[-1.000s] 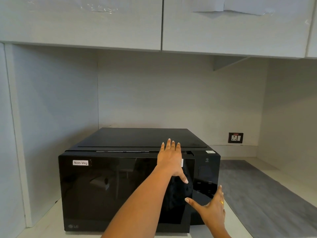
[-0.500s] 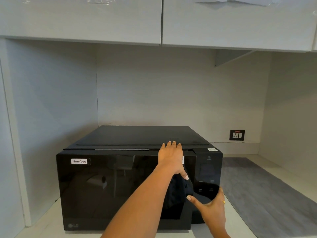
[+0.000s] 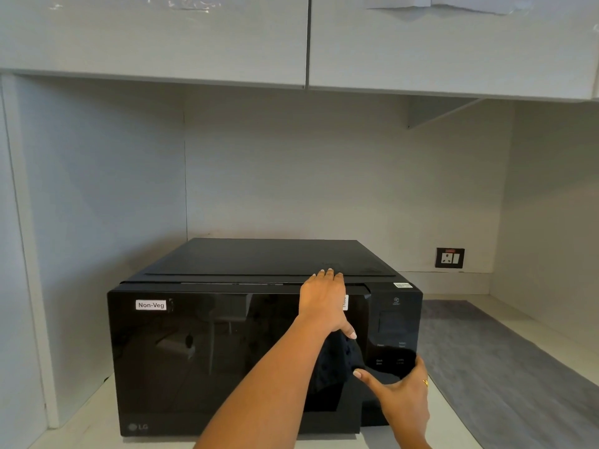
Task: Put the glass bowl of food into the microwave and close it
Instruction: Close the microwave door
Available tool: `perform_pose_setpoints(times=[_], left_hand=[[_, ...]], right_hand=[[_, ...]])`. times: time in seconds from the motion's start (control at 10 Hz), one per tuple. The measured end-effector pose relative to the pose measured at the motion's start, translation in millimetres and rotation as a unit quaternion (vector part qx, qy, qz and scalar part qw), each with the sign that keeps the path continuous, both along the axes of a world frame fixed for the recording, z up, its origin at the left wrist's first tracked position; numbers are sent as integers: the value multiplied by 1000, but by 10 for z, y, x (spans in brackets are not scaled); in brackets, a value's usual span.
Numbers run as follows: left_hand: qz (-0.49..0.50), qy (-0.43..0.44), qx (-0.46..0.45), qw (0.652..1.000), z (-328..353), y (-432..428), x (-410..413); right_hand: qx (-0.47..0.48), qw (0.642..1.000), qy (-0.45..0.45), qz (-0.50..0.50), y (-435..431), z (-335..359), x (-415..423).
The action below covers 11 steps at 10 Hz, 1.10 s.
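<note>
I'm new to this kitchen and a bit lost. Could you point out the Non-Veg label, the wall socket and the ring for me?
Non-Veg label [image 3: 151, 304], head view, middle of the white sticker on the microwave door.
Wall socket [image 3: 450, 257], head view, centre of its black plate.
Ring [image 3: 425, 382], head view, gold band on a right-hand finger.

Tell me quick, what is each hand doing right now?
Left hand: open, flat on the glossy black microwave door, holding nothing.
Right hand: open, fingers spread by the dark control panel, holding nothing.
</note>
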<state>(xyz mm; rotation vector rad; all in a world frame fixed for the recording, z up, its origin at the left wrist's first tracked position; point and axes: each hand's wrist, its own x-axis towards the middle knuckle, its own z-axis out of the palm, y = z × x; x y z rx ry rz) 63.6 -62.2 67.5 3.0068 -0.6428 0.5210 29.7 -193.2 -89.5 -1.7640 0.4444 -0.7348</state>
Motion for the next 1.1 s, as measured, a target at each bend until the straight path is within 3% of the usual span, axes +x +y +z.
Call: perform_pose_setpoints(times=[0.6, 1.1], left_hand=[[5, -37, 1, 999, -80, -12, 46], [1, -46, -2, 999, -150, 22, -31]], right_hand=[[-27, 998, 14, -49, 8, -15, 79], [-44, 999, 24, -17, 32, 62, -41]])
